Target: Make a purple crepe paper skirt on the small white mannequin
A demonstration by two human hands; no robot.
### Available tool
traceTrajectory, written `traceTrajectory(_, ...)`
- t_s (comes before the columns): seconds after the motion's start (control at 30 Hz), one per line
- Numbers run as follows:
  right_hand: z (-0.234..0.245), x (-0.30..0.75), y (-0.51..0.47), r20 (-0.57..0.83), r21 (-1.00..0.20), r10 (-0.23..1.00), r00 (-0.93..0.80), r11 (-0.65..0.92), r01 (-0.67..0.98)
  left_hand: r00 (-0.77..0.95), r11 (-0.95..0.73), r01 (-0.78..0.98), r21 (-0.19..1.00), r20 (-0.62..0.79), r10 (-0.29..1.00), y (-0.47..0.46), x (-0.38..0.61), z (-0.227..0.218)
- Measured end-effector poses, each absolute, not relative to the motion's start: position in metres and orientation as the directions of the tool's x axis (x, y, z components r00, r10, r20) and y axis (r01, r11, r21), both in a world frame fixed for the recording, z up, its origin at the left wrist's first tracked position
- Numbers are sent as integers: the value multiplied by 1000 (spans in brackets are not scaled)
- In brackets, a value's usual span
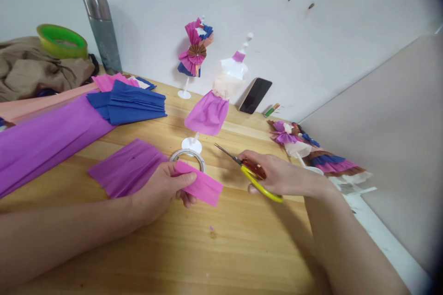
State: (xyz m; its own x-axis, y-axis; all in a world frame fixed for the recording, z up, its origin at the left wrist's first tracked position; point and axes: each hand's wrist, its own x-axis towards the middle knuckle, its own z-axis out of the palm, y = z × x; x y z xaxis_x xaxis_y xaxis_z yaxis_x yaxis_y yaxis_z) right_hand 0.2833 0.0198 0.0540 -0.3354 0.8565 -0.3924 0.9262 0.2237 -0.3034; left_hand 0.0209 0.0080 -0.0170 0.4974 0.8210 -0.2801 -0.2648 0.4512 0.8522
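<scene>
Between the thumb and fingers of my left hand [168,189] is a strip of pink crepe paper [204,186], its free end pointing right. My right hand [275,173] grips a pair of scissors [262,183] with yellow handles, the dark blades pointing up and left, apart from the strip. Behind the strip lies a roll of tape [203,162], partly covered by it. A purple paper piece [129,168] rests on the table beside my left hand. Just beyond the tape stands a small white mannequin [232,69] wearing a purple paper skirt [208,113].
Folded blue paper [134,103] and long purple paper [51,136] lie at left, near a flask [104,32] and a green tape roll [62,41]. A second dressed mannequin [196,50] and a phone [256,96] are by the wall. More paper dresses [328,161] are at right.
</scene>
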Motion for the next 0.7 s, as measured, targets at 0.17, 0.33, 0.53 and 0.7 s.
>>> traceTrajectory(0.17, 62, 277, 16, -404, -323, 865, -299, 171, 931, 489, 460, -277, 844, -288, 823, 8, 21, -17)
traceTrajectory(0.33, 52, 287, 19, -392, -717, 774, -498, 82, 692, 500, 434, -255, 864, -266, 824, 8, 20, -21)
traceTrajectory(0.53, 44, 291, 16, -422, -874, 632, -650, -95, 476, 543, 383, -140, 913, -252, 801, 6, 18, -21)
traceTrajectory(0.7, 45, 259, 7, -313, -924, 693, -649, -64, 377, 562, 383, -135, 914, -248, 789, 6, 18, -17)
